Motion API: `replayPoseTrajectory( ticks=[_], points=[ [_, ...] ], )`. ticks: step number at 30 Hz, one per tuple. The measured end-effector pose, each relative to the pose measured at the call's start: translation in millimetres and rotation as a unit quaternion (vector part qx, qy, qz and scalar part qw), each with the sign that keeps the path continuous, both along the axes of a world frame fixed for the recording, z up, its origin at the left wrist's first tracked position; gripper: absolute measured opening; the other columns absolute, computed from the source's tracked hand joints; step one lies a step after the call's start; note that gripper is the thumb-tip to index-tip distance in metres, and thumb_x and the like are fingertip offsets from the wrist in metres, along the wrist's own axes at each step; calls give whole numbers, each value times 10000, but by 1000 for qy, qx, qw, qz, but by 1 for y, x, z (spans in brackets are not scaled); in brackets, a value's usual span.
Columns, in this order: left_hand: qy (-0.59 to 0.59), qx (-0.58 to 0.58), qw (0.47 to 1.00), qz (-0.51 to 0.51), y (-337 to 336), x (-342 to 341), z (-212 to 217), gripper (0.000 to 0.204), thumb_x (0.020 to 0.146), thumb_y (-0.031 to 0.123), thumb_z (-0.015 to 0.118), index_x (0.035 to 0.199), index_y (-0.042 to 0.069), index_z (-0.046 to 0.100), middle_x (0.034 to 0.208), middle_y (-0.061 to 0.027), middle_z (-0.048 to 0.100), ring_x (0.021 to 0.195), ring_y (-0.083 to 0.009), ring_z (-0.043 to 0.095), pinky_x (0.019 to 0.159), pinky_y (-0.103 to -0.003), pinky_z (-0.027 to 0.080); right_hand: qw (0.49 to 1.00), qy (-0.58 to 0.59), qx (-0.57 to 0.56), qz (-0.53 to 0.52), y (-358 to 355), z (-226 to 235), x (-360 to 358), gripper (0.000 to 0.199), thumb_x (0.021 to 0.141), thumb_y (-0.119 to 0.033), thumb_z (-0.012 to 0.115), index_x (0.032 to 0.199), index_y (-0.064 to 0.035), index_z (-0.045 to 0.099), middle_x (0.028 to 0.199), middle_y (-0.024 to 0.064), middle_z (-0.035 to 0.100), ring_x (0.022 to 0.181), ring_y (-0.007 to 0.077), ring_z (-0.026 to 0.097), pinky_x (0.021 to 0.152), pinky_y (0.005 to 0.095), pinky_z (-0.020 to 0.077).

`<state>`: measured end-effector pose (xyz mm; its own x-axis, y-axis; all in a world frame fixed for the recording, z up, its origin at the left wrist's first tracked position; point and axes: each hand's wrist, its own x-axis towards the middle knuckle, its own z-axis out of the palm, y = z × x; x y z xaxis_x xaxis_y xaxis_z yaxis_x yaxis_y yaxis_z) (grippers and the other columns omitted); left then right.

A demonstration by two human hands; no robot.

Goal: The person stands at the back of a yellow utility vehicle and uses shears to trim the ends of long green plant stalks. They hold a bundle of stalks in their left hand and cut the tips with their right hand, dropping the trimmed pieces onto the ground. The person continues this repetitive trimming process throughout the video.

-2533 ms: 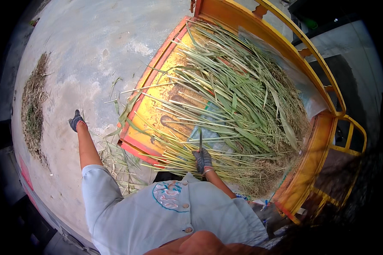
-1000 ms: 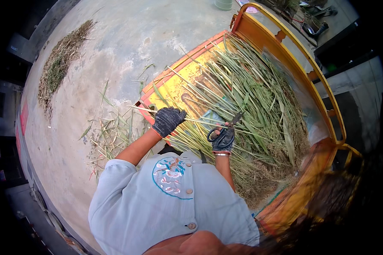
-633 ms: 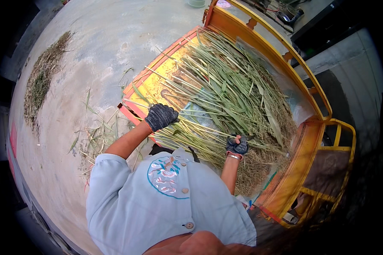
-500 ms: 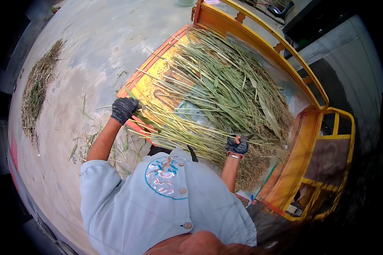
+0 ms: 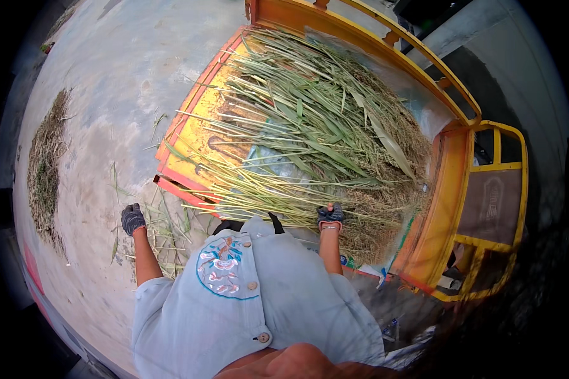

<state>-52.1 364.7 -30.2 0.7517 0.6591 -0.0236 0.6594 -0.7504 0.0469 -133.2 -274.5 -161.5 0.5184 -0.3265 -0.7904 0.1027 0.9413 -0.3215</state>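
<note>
Head view: two gloved hands show. The left hand (image 5: 133, 218), in a dark glove, hangs out at about 9 o'clock from the person's chest, over the concrete floor (image 5: 107, 95); its fingers look curled in, and whether it holds anything cannot be made out. The right hand (image 5: 330, 215), also in a dark glove with a red cuff, rests at about 1 o'clock from the chest, pressed down on the near edge of one big heap of green stalks (image 5: 310, 126); how far its fingers close around them cannot be told.

The stalks lie as one pile on the flat yellow bed of a cart (image 5: 208, 120) with a red rim, their cut ends pointing toward 9 o'clock and their leafy, dry tops toward 3 o'clock. A yellow rail (image 5: 385, 57) bends round the far side of the bed from 12 to 2 o'clock, and a yellow frame (image 5: 493, 208) stands at 3 o'clock.

The floor is pale, stained concrete outdoors. A few loose stalks (image 5: 164, 234) lie scattered on it beside the left hand, and one long strip of dry cuttings (image 5: 44, 170) lies at 9 o'clock, well apart.

The person's light blue buttoned shirt (image 5: 253, 309) hides the ground below. The picture's rim is black, and things at 4 o'clock are too dark to name.
</note>
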Motion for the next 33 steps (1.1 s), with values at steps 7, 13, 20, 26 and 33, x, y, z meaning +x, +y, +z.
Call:
replayPoseTrajectory(
  ticks=[7, 13, 20, 26, 33],
  points=[
    [-31, -242, 936, -255, -195, 33, -85, 260, 722, 273, 644, 844, 44, 647, 875, -152, 616, 843, -309, 580, 766, -378, 444, 972, 219, -47, -68, 16, -14, 2, 246, 826, -337, 584, 842, -93, 561, 614, 76, 564, 513, 199, 507, 536, 347, 479],
    [73, -250, 862, -434, -273, 76, -87, 262, 724, 297, 624, 881, 89, 650, 925, -135, 615, 871, -309, 566, 780, -405, 442, 966, 254, 4, -46, 23, 6, -52, 209, 825, -301, 556, 864, -106, 491, 597, 69, 522, 393, 175, 415, 334, 324, 342],
    [153, -226, 773, -572, -336, 76, -78, 246, 714, 283, 626, 859, 85, 651, 901, -131, 621, 870, -312, 562, 782, -399, 440, 911, 353, -76, -198, 50, 32, -150, 135, 819, -163, 562, 752, -53, 525, 512, 45, 452, 342, 156, 363, 318, 292, 314],
    [245, -161, 677, -675, -358, 36, -64, 266, 708, 323, 609, 881, 124, 646, 928, -109, 590, 882, -303, 552, 765, -423, 438, 895, 312, -53, -314, 58, -33, -191, 172, 807, -177, 616, 757, -67, 493, 512, 40, 449, 372, 141, 403, 343, 284, 359],
    [280, -137, 676, -667, -328, 11, -94, 277, 699, 329, 634, 892, 131, 647, 951, -117, 592, 897, -300, 557, 769, -419, 450, 849, 503, -129, 99, 72, -22, -160, 417, 687, -415, 657, 947, -97, 589, 919, 76, 627, 783, 195, 595, 657, 330, 492]
  ],
)
